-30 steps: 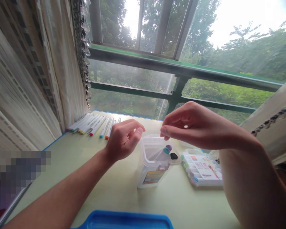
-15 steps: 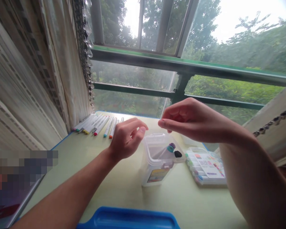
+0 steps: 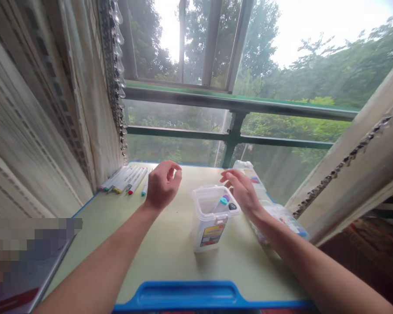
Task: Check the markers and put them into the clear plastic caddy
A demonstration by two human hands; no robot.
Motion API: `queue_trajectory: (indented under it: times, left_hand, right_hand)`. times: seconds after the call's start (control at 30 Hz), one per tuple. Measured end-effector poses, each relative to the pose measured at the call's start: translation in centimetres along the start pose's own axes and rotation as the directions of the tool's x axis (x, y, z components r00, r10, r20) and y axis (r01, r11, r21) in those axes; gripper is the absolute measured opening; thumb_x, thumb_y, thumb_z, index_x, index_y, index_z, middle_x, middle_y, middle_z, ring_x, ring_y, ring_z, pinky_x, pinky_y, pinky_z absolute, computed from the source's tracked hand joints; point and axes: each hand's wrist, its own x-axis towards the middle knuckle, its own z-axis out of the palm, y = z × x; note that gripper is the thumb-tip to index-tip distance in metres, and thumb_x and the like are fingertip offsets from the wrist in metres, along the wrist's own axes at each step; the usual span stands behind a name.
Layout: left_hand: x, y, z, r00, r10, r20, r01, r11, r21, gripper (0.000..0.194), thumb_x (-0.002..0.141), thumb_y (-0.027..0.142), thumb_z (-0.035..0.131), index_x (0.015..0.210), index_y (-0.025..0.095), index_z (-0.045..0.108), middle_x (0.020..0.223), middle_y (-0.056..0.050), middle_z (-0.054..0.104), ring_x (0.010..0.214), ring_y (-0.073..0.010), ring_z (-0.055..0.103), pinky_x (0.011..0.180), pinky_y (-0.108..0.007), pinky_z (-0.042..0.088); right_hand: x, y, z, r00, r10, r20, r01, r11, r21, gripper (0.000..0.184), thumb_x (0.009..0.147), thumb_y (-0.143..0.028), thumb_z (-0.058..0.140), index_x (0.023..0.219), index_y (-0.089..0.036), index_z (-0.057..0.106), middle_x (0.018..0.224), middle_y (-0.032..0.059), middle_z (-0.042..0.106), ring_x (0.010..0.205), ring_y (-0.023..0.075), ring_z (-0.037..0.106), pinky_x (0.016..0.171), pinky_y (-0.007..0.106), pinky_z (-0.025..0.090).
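A clear plastic box (image 3: pixel 203 231) with a yellow label stands upright on the table, its top uncovered. Inside it lean several markers (image 3: pixel 223 201), with turquoise, purple and black ends showing. My right hand (image 3: pixel 241 189) is just behind the box's right rim, fingers loosely bent and apart, nothing seen in them. To the left of the box, my left hand (image 3: pixel 163 185) hovers over the table with curved fingers and a gap to the thumb, and I see nothing in it. Beside it a row of white markers (image 3: pixel 127 179) lies on the table; the hand hides part of the row.
A flat marker case (image 3: pixel 281 218) lies at the right, partly behind my right forearm. Another clear container (image 3: pixel 249 174) stands at the back right. The pale table (image 3: pixel 170 261) has a blue front tray edge (image 3: pixel 186 293). Curtains (image 3: pixel 62 109) hang at the left.
My right hand has come down from above the box to beside its right rim. My left hand has shifted slightly left, over the markers' right end. The view has also shifted.
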Motion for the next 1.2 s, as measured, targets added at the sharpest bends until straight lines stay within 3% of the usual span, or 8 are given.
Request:
queue_trajectory:
  times: [0.2,0.4,0.47,0.63,0.73,0.87,1.03,1.2]
  left_hand:
    - [0.5,-1.0,0.1,0.966,-0.064,0.249,0.023,0.986,0.166,0.022,0.088,0.029,0.055,0.071,0.020,0.065,0.073,-0.002,0.068,0.063,-0.0159,0.059,0.064,-0.029,0.043]
    - [0.6,-0.1,0.1,0.826,-0.297,0.478,0.079,0.902,0.425,0.021,0.089,0.033,0.058,0.095,0.024,0.076,0.095,-0.003,0.079,0.075,-0.0216,0.067,0.065,-0.033,0.044]
    - [0.8,-0.2,0.0,0.820,-0.318,0.476,0.077,0.885,0.459,0.022,0.089,0.033,0.058,0.098,0.024,0.077,0.099,-0.004,0.080,0.081,-0.0234,0.070,0.070,-0.034,0.047]
    - [1.4,-1.4,-0.7,0.873,-0.374,0.312,0.153,0.818,0.554,0.029,0.091,0.028,0.054,0.105,0.024,0.078,0.101,-0.006,0.081,0.090,-0.0268,0.073,0.077,-0.036,0.051]
    - [1.6,-2.2,-1.1,0.864,-0.410,0.293,0.173,0.788,0.590,0.030,0.091,0.028,0.053,0.108,0.023,0.078,0.104,-0.008,0.081,0.096,-0.0286,0.073,0.078,-0.036,0.053]
    - [1.5,-3.2,-1.1,0.826,-0.431,0.363,0.147,0.786,0.600,0.023,0.086,0.032,0.061,0.098,0.024,0.078,0.098,-0.007,0.081,0.092,-0.0285,0.073,0.075,-0.035,0.054]
    - [1.3,-4.0,-1.1,0.814,-0.442,0.376,0.144,0.782,0.607,0.016,0.082,0.031,0.065,0.088,0.023,0.077,0.093,-0.009,0.080,0.085,-0.0284,0.072,0.070,-0.035,0.054]
    - [0.9,-4.1,-1.0,0.803,-0.432,0.411,0.119,0.792,0.599,0.015,0.080,0.032,0.067,0.086,0.022,0.077,0.097,-0.010,0.078,0.088,-0.0270,0.072,0.075,-0.034,0.055]
  right_hand:
    - [-2.1,-0.1,-0.2,0.969,-0.115,0.219,0.152,0.975,-0.160,0.013,0.082,-0.028,0.062,0.075,-0.019,0.066,0.070,0.0044,0.069,0.062,0.0157,0.060,0.054,0.025,0.043]
    - [-2.5,0.1,-0.8,0.895,-0.203,0.398,0.310,0.924,-0.224,0.015,0.073,-0.014,0.057,0.060,-0.019,0.051,0.062,0.0017,0.059,0.057,0.0128,0.051,0.055,0.025,0.036]
    - [-2.6,0.4,-0.8,0.869,-0.202,0.451,0.327,0.920,-0.217,0.013,0.069,-0.012,0.057,0.059,-0.019,0.052,0.061,0.0015,0.058,0.056,0.0130,0.051,0.056,0.025,0.036]
    - [-2.8,0.5,-0.6,0.779,-0.200,0.595,0.380,0.905,-0.193,0.011,0.072,-0.011,0.058,0.066,-0.016,0.065,0.072,0.0056,0.070,0.063,0.0164,0.061,0.059,0.025,0.042]
    - [-2.9,0.3,-0.6,0.744,-0.186,0.642,0.407,0.888,-0.215,0.016,0.073,-0.008,0.058,0.071,-0.016,0.071,0.080,0.0075,0.076,0.068,0.0181,0.066,0.061,0.025,0.045]
    - [-3.0,0.3,-0.7,0.742,-0.163,0.650,0.384,0.898,-0.213,0.018,0.072,-0.008,0.060,0.075,-0.017,0.075,0.085,0.0071,0.079,0.072,0.0202,0.070,0.063,0.027,0.049]
    - [-3.0,0.3,-0.6,0.776,-0.138,0.616,0.315,0.930,-0.190,0.017,0.072,-0.010,0.060,0.069,-0.020,0.073,0.081,0.0059,0.079,0.069,0.0208,0.070,0.063,0.029,0.051]
    - [-3.0,0.0,-0.6,0.777,-0.112,0.619,0.288,0.938,-0.191,0.014,0.068,-0.012,0.061,0.066,-0.019,0.072,0.076,0.0061,0.078,0.066,0.0215,0.069,0.063,0.031,0.052]
